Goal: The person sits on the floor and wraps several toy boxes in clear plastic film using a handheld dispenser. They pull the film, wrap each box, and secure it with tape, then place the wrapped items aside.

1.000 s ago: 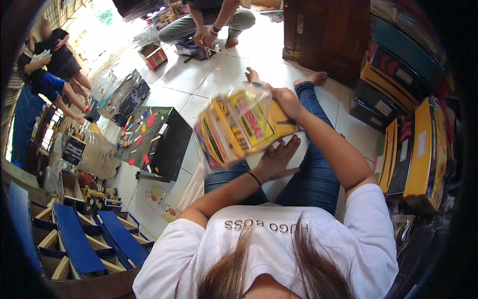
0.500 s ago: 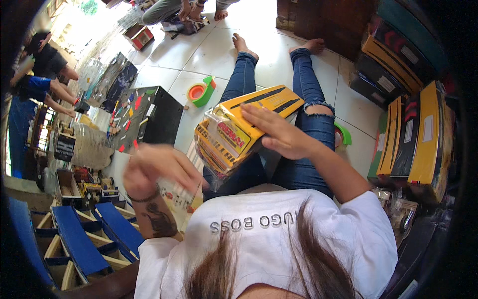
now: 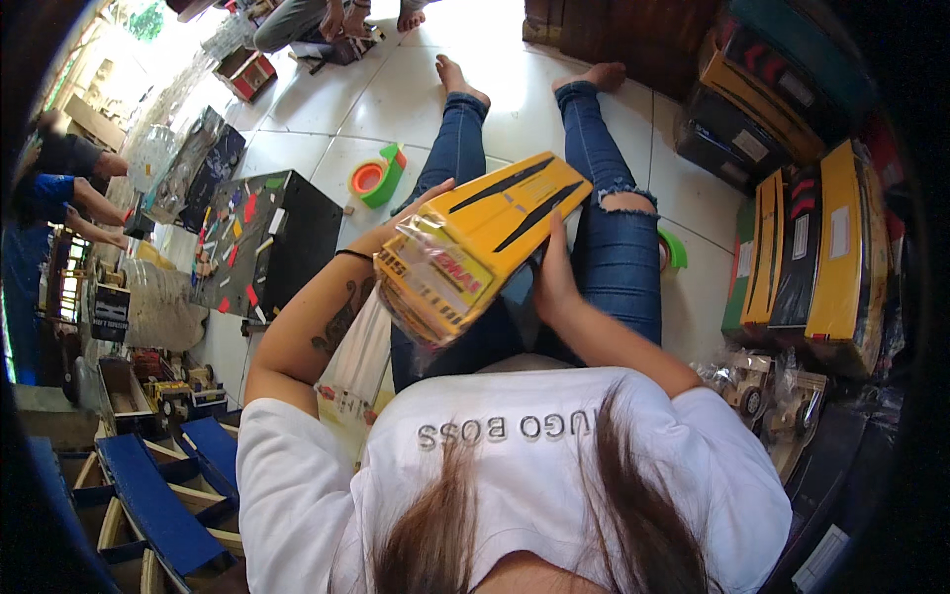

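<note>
I sit on a white tiled floor with my legs in blue jeans stretched out. A stack of flat yellow cartons with black stripes (image 3: 485,238), in clear plastic wrap, rests over my lap. My left hand (image 3: 421,203) holds the stack's far left edge, fingers partly hidden behind it. My right hand (image 3: 549,282) grips the stack's near right edge. A clear plastic bag (image 3: 356,361) lies under my left forearm, beside my thigh.
A green tape dispenser with orange tape (image 3: 378,176) lies on the tiles at left, beside a black box with coloured shapes (image 3: 262,243). Yellow and black boxes (image 3: 826,257) stand stacked at right. Blue wooden parts (image 3: 158,485) lie at lower left. Other people sit far left and top.
My left hand has come up from the plastic bag at my side and taken hold of the stack's left edge. The stack now lies lower over my lap.
</note>
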Motion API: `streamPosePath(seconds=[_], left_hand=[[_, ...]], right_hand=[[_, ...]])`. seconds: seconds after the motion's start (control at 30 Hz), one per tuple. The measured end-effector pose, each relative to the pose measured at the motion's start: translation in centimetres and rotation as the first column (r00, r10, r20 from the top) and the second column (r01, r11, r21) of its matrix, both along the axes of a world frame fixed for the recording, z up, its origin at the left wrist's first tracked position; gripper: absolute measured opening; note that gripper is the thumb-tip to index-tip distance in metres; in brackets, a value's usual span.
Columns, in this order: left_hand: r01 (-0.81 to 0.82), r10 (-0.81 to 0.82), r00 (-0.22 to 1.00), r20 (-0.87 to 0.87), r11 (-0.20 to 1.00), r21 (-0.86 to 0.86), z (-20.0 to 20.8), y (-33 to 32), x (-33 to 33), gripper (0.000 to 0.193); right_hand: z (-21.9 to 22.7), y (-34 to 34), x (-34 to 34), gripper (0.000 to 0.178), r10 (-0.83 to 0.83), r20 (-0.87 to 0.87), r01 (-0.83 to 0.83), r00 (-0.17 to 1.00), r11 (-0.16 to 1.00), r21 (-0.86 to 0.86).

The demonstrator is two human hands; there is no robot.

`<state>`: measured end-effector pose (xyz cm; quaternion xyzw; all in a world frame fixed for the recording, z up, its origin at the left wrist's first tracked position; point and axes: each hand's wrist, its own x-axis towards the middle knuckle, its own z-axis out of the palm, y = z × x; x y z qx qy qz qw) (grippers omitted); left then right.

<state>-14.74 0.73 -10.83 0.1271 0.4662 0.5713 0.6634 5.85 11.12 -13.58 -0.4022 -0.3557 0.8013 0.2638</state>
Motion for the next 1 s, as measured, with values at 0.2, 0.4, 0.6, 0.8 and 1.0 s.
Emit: streamPosePath(seconds=[0.2,0.4,0.6,0.8,1.0], left_hand=[[-0.285,0.312,0.912,-0.265,0.949,0.137,-4.4,2.1,10.7,0.056],[-0.309,0.542,0.782,-0.308,0.767,0.562,-4.4,0.4,12.8,0.062],[0.217,0.670,-0.004,-0.742,0.725,0.654,2.1,-4.6,11.2,0.056],[0.275,0.656,-0.245,-0.714,0.753,0.597,3.4,-4.6,12.5,0.034],[0.247,0.586,-0.229,-0.777,0.807,0.536,3.4,-4.3,12.6,0.022]], right_hand=[[-1.6,10.4,-1.0,0.048,0.455,-0.350,-0.507,0.819,0.860,-0.068],[2.3,7.2,5.7,0.061,0.251,0.208,-0.316,0.945,0.550,0.773],[10.3,1.8,9.4,0.035,0.107,0.350,-0.304,0.930,-0.308,0.901],[13.0,0.6,10.2,0.020,0.219,0.016,0.005,0.976,-0.096,0.995],[9.1,1.5,10.9,0.026,0.066,0.311,-0.304,0.948,-0.097,0.948]])
